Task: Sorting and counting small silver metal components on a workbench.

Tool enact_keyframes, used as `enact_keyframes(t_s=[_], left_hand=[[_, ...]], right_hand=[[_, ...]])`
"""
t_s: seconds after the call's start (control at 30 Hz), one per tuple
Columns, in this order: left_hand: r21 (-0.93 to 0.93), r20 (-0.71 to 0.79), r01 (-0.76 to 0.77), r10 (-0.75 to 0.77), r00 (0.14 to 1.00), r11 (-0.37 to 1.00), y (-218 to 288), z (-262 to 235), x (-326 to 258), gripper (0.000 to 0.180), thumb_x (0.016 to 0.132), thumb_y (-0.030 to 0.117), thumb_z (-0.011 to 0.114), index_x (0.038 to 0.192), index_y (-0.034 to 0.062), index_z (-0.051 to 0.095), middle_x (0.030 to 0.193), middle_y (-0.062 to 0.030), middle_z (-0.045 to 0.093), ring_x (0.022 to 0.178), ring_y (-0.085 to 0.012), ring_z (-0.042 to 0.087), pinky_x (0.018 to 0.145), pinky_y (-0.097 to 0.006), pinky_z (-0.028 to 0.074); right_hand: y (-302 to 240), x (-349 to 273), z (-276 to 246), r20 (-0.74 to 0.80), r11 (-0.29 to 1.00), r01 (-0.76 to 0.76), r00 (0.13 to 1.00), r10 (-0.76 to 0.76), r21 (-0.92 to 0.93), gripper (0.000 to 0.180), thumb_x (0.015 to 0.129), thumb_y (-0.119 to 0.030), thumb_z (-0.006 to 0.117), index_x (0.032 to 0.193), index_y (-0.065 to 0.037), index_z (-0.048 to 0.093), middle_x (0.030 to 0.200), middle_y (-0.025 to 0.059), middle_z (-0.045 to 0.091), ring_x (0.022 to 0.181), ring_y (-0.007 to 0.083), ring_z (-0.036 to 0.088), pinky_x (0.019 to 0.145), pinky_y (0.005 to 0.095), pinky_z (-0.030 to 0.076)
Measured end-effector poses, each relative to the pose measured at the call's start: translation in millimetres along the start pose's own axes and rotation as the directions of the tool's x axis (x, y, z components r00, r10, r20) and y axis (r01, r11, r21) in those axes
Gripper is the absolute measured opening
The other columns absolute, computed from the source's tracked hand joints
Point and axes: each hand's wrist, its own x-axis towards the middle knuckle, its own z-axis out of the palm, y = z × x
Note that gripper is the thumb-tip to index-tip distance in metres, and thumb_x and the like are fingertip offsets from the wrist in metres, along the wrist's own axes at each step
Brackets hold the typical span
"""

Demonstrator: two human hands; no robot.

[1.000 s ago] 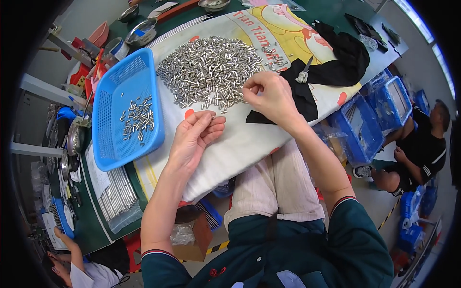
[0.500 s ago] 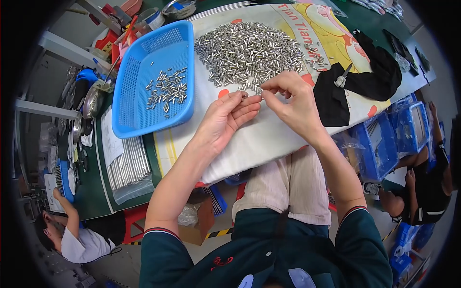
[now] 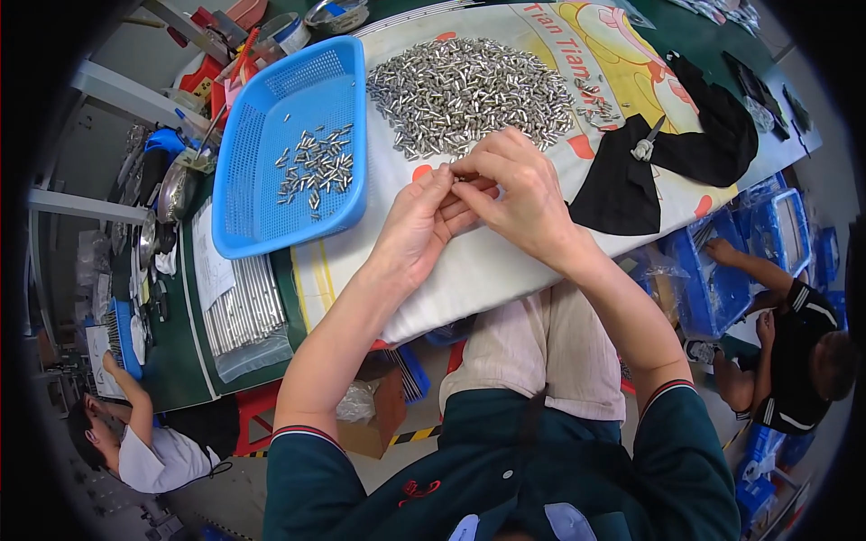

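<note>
My left hand (image 3: 417, 225) is turned palm up, its thumb and fingertips pinching a small metal part that barely shows. Over it bends my right hand (image 3: 521, 194), thumb and forefinger pressed together against the left fingertips; what they hold is hidden. Just beyond both hands spreads a heap of small silvery metal pins (image 3: 469, 90) on a white patterned cloth (image 3: 451, 293). To the left of my hands stands a blue perforated plastic basket (image 3: 245, 194), with a smaller lot of loose pins (image 3: 316, 167) on its bottom.
Black cloth (image 3: 622, 198) lies at the right, with a small blade-like tool (image 3: 646, 146) on it. A bundle of metal rods (image 3: 242, 311) sits left of the cloth. Co-workers sit at both sides; one person's arm (image 3: 753, 269) reaches into a blue bin (image 3: 708, 293).
My right hand has moved left from the heap's edge, and its fingertips now meet my left ones. At the right, a co-worker has leaned in and put a hand into the bin.
</note>
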Motion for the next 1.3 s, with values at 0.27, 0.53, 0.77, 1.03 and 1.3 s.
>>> enact_keyframes(t_s=[0.27,0.53,0.77,1.03,1.3], left_hand=[[0.203,-0.030,-0.041,0.048,0.998,0.978,0.1,-1.1,1.1,0.040,0.097,0.031,0.035,0.108,-0.0030,0.052,0.101,-0.0141,0.061,0.093,-0.0203,0.062,0.082,-0.032,0.052],[0.320,-0.017,-0.035,0.043,0.999,0.947,-0.7,0.6,-0.7,0.041,0.097,0.031,0.034,0.105,-0.0032,0.054,0.097,-0.0127,0.062,0.088,-0.0199,0.063,0.077,-0.030,0.054],[0.335,0.011,-0.036,0.035,0.999,0.941,-0.3,2.3,-1.3,0.034,0.097,0.018,0.030,0.110,-0.0061,0.050,0.100,-0.0146,0.061,0.087,-0.0214,0.064,0.080,-0.030,0.053],[0.392,0.013,-0.072,0.073,0.997,0.917,-3.3,-6.8,1.3,0.022,0.091,0.011,0.049,0.105,-0.0061,0.055,0.094,-0.0131,0.062,0.085,-0.0168,0.063,0.077,-0.028,0.052],[0.369,-0.040,-0.135,0.161,0.986,0.920,0.3,-7.8,0.8,0.018,0.085,0.011,0.060,0.099,-0.0009,0.062,0.082,-0.0045,0.062,0.069,-0.0094,0.057,0.067,-0.023,0.049]], right_hand=[[-1.3,-2.1,0.7,0.075,0.998,-0.064,0.995,0.066,-0.019,0.008,0.067,-0.008,0.067,0.072,-0.002,0.063,0.072,0.0065,0.058,0.073,0.0247,0.054,0.063,0.0350,0.045],[2.9,-7.4,2.6,0.118,0.944,-0.277,0.959,0.259,0.181,0.009,0.066,-0.007,0.065,0.072,-0.001,0.063,0.066,0.0070,0.057,0.066,0.0209,0.054,0.062,0.0327,0.046],[12.3,-12.9,-0.3,0.183,0.844,-0.452,0.892,0.414,0.290,0.013,0.068,-0.008,0.065,0.078,0.000,0.064,0.069,0.0067,0.059,0.063,0.0141,0.056,0.060,0.0266,0.047],[10.2,-13.2,-9.7,0.202,0.815,-0.473,0.881,0.429,0.333,0.014,0.072,-0.011,0.066,0.082,-0.001,0.066,0.074,0.0056,0.061,0.065,0.0117,0.056,0.057,0.0250,0.044],[10.8,-17.7,-16.2,0.178,0.822,-0.459,0.888,0.423,0.338,0.015,0.073,-0.013,0.067,0.082,-0.001,0.066,0.073,0.0046,0.062,0.066,0.0108,0.056,0.057,0.0248,0.042]])
